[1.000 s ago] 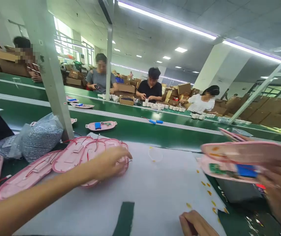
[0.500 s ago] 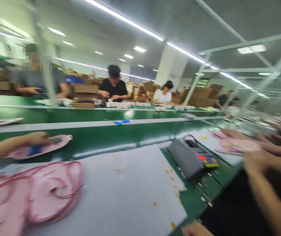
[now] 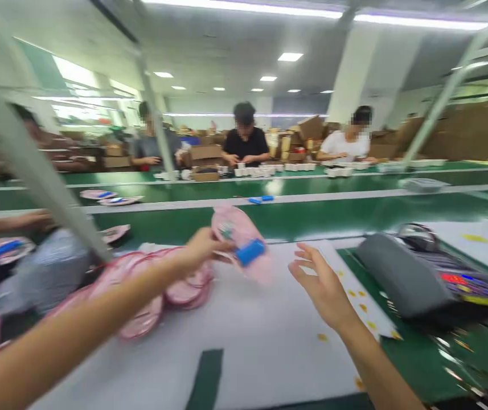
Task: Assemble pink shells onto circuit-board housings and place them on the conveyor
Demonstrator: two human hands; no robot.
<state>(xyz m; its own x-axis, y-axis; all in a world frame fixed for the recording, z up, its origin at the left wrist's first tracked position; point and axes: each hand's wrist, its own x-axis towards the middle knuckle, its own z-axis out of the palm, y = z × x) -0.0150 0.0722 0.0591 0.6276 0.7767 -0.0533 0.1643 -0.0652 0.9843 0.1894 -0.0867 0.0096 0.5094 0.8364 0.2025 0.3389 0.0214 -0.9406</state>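
Observation:
My left hand (image 3: 203,248) grips a flat, rounded pink panel (image 3: 237,225) by its near-left edge, tilted above the white sheet (image 3: 265,336). A blue cylinder (image 3: 250,252), looking like a battery, sits on the panel, and a small greenish part (image 3: 226,230) shows beside my fingers. To the right, my right hand (image 3: 318,285) is raised with fingers apart, close to the panel but not touching it. Under and beyond my left forearm lies a pile of pink panels with darker pink rims (image 3: 188,290). Motion blurs the held panel's details.
A grey device with a red lit display (image 3: 406,279) stands at right, with small metal bits near it. Yellow scraps (image 3: 322,337) dot the sheet. Blue cylinders (image 3: 261,199) lie across the belt. A slanted post (image 3: 51,142) and a co-worker's arm (image 3: 11,223) are at left.
My view has swung left. The pink panel in my left hand has come from the far left to above the sheet's middle. My right hand has risen from the bottom edge toward it.

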